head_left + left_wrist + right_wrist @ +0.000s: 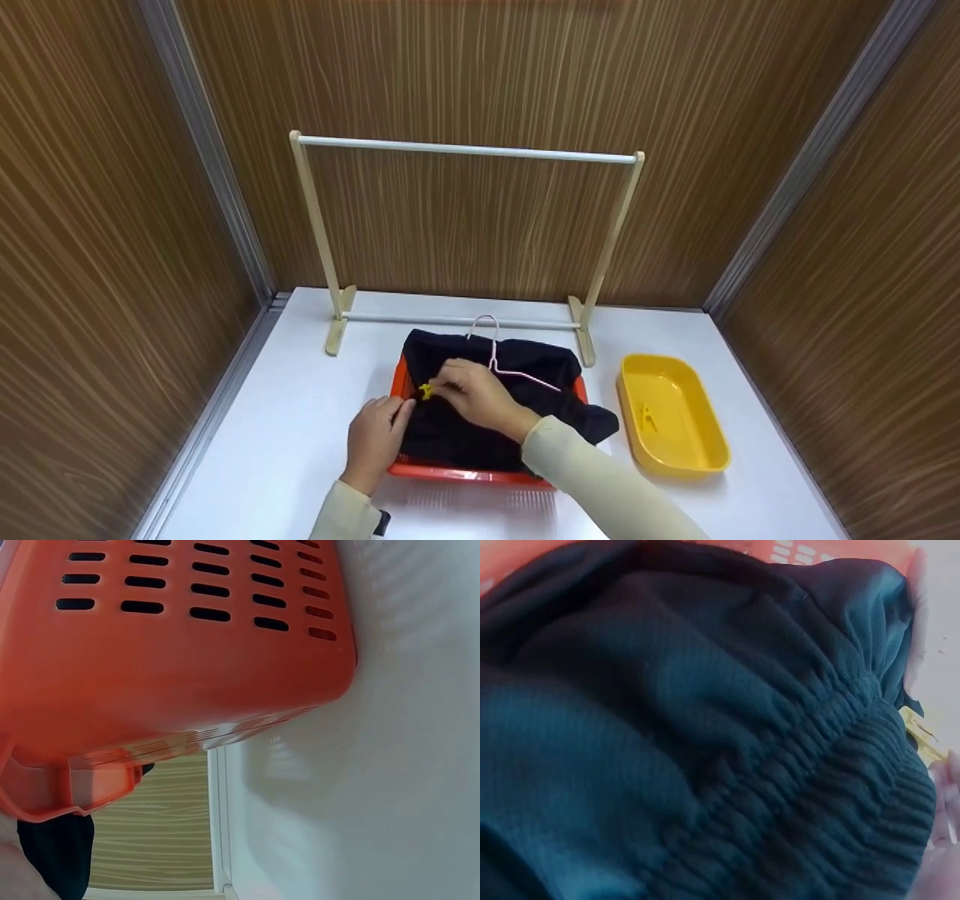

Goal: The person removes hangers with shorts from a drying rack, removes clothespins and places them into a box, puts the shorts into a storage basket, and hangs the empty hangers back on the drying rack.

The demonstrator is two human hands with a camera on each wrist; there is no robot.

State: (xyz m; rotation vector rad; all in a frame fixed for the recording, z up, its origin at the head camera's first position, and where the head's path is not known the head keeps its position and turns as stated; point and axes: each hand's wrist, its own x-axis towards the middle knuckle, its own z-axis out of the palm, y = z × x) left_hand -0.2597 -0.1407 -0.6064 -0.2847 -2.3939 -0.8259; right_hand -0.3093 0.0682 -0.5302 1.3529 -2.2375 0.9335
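Left hand [379, 441] pinches the edge of a black garment [469, 444] in a red basket [472, 475]; right hand [474, 391] pinches a yellow clip [427, 391] near that edge; farther right, yellow tray [681, 420] (second clip [647, 418] inside) on desk [259, 435].

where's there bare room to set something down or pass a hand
Set down: table left of the basket and left hand, or inside the tray around its clip. Pass: through the rack, between its bars. Crowded: the basket, with cloth, hanger and right hand.
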